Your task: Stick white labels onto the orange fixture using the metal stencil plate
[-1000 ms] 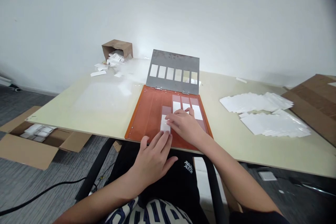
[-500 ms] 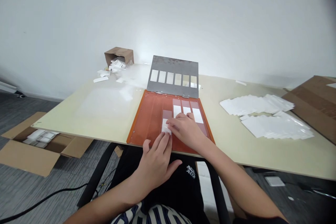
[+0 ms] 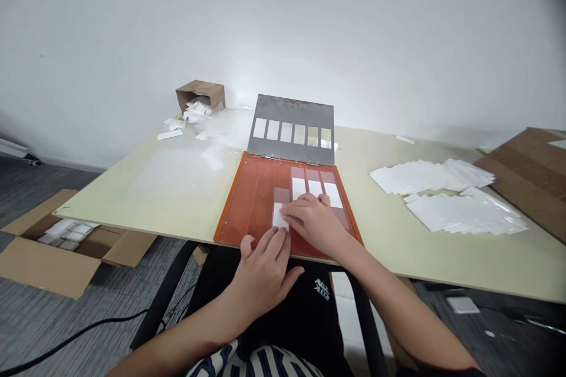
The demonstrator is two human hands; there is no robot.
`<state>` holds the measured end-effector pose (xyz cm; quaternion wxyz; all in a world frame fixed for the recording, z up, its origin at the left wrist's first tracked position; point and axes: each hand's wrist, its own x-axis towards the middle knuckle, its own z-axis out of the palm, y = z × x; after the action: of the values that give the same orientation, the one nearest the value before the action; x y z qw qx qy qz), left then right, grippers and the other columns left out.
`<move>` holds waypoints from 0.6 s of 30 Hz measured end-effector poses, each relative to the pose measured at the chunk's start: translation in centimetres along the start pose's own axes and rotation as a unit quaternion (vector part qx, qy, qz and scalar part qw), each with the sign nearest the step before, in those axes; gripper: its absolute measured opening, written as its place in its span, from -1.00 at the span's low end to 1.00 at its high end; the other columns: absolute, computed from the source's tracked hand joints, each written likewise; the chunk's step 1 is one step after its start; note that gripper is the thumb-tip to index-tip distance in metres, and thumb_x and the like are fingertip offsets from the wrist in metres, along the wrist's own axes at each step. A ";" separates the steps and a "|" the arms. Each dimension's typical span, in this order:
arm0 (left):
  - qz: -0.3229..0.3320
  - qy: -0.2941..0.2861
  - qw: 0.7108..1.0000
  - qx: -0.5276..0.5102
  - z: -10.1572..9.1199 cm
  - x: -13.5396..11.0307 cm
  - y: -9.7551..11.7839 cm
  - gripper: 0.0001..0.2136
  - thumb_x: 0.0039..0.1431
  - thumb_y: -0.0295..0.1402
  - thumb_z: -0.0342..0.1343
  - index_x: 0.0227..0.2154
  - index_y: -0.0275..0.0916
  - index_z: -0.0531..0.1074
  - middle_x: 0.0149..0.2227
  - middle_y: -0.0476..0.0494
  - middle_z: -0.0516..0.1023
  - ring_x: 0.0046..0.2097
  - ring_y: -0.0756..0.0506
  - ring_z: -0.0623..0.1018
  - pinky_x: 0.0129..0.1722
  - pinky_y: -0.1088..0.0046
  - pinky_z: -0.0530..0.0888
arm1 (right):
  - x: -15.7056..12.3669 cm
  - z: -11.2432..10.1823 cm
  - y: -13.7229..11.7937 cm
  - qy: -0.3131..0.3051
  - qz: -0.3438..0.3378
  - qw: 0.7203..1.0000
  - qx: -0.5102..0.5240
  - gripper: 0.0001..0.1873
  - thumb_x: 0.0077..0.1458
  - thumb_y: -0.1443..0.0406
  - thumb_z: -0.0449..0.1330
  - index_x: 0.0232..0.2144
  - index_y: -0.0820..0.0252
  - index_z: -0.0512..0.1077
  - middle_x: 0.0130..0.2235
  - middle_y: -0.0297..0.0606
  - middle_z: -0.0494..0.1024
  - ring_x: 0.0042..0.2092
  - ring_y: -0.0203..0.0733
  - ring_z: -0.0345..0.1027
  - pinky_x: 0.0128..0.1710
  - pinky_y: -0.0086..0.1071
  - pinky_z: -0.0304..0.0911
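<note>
On the orange board (image 3: pixel 247 200) lies a clear film strip with a white panel (image 3: pixel 277 215), close to the front edge. My left hand (image 3: pixel 265 265) rests its outstretched fingertips on the near end of this strip; its thumb is spread away to the right. My right hand (image 3: pixel 313 218) is closed, thumb and fingertips pressed together at the right edge of the white panel. Beyond my right hand, three similar white-panelled strips (image 3: pixel 332 193) lie side by side on the board. Hinged to the board's back, a grey metal plate (image 3: pixel 295 107) with a row of rectangular cutouts stands raised.
Fanned stacks of white-panelled film (image 3: pixel 433 177) lie on the table (image 3: pixel 177 188) at right, beside a large cardboard box (image 3: pixel 526 177). At back left, a small tipped box (image 3: pixel 212 93) spills white pieces. An open carton (image 3: pixel 48 265) stands on the floor at left.
My right fingertips have shifted very slightly on the strip and the white panel sits slightly nearer to me. My left hand stays in nearly the same place.
</note>
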<state>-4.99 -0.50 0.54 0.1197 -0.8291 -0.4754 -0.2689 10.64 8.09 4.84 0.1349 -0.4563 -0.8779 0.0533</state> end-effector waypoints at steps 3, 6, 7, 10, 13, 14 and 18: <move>0.000 0.009 1.000 0.002 -0.3 -0.3 0.2 -0.62 0.32 -0.18 -0.03 0.00 -0.37 0.45 0.01 -0.25 0.56 0.04 -0.16 0.49 -0.09 0.21 0.23 | -0.3 -0.3 -0.1 -0.009 -0.010 1.000 0.000 -0.76 0.30 0.31 0.07 -0.33 0.09 0.53 -0.22 -0.29 0.61 -0.11 -0.11 0.34 -0.12 -0.17 -0.05; -0.008 0.000 1.000 0.002 -0.5 -0.3 0.3 -0.62 0.30 -0.17 0.01 0.00 -0.35 0.45 0.01 -0.24 0.57 0.02 -0.18 0.50 -0.07 0.20 0.22 | 0.2 -0.6 0.4 -0.028 -0.011 1.000 0.000 -0.76 0.32 0.27 0.03 -0.17 0.06 0.51 -0.06 -0.24 0.57 -0.05 -0.08 0.34 -0.07 -0.14 0.01; -0.010 -0.005 1.000 0.004 -0.6 -0.3 0.3 -0.62 0.29 -0.16 0.02 0.00 -0.34 0.45 0.01 -0.25 0.57 0.02 -0.18 0.50 -0.06 0.20 0.22 | 0.5 -0.7 0.7 -0.030 -0.004 1.000 -0.008 -0.74 0.32 0.25 0.02 -0.10 0.05 0.49 0.02 -0.21 0.52 0.00 -0.05 0.32 -0.05 -0.11 0.03; -0.012 -0.019 1.000 0.020 -0.6 -0.2 0.4 -0.61 0.25 -0.15 0.06 0.02 -0.31 0.45 0.03 -0.27 0.55 0.02 -0.20 0.50 -0.06 0.21 0.23 | 1.6 -0.7 1.4 -0.030 0.033 0.997 -0.059 -0.64 0.33 0.20 -0.05 0.05 0.07 0.42 0.16 -0.08 0.38 0.10 0.09 0.24 -0.02 0.00 0.09; -0.019 -0.027 0.999 0.032 -0.6 -0.2 0.6 -0.60 0.24 -0.16 0.08 0.03 -0.30 0.45 0.05 -0.25 0.54 0.04 -0.21 0.49 -0.05 0.21 0.23 | 2.1 -0.2 1.8 -0.034 0.041 0.994 -0.091 -0.62 0.34 0.18 -0.07 0.03 0.10 0.45 0.13 -0.04 0.39 0.11 0.15 0.20 -0.02 0.07 0.09; -0.022 -0.028 0.999 0.034 -0.6 -0.2 0.7 -0.60 0.24 -0.16 0.08 0.03 -0.30 0.45 0.06 -0.24 0.54 0.05 -0.20 0.49 -0.05 0.20 0.23 | 2.1 0.0 1.8 -0.030 0.037 0.994 -0.095 -0.63 0.34 0.18 -0.07 0.00 0.09 0.47 0.11 -0.06 0.40 0.10 0.15 0.20 -0.02 0.08 0.08; -0.021 -0.033 0.998 0.044 -0.7 -0.2 0.9 -0.60 0.25 -0.16 0.06 0.04 -0.30 0.45 0.08 -0.21 0.54 0.06 -0.20 0.49 -0.06 0.19 0.22 | 1.8 0.5 1.9 0.007 0.029 0.997 -0.066 -0.70 0.32 0.19 0.01 -0.14 0.04 0.53 0.10 -0.13 0.42 0.09 0.10 0.22 -0.05 -0.02 0.05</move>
<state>-4.52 -1.46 1.03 0.1343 -0.8216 -0.5074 -0.2226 11.00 10.70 4.34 0.1090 -0.4902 -0.8648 -0.0041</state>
